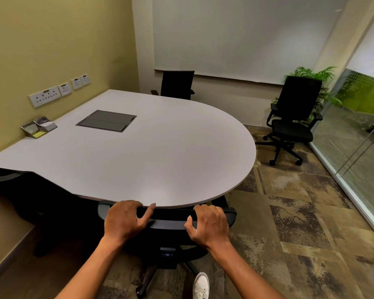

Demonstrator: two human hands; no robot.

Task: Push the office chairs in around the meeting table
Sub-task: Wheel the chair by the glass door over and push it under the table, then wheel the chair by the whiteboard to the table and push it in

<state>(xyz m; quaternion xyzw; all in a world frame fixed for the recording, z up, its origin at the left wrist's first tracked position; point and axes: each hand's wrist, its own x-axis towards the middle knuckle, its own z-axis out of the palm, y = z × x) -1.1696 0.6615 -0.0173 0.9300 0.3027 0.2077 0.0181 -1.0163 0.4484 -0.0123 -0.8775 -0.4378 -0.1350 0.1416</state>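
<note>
Both hands, left hand [122, 220] and right hand [209, 225], curl over the near chair [166, 221] backrest's top edge at 6 o'clock, gripping it; its long axis runs 9-to-3, tucked against the smooth grey rounded worktop [160, 152]. One black mesh chair [292, 117] stands well apart at 2 o'clock; another [177, 84] sits at 12.

We see the black office chair [168, 221] tucked hard against the rounded edge of the grey meeting table [160, 152], so nothing passes between them. Patterned brown carpet [300, 212] lies open to our right, up to the glass partition [358, 147].
</note>
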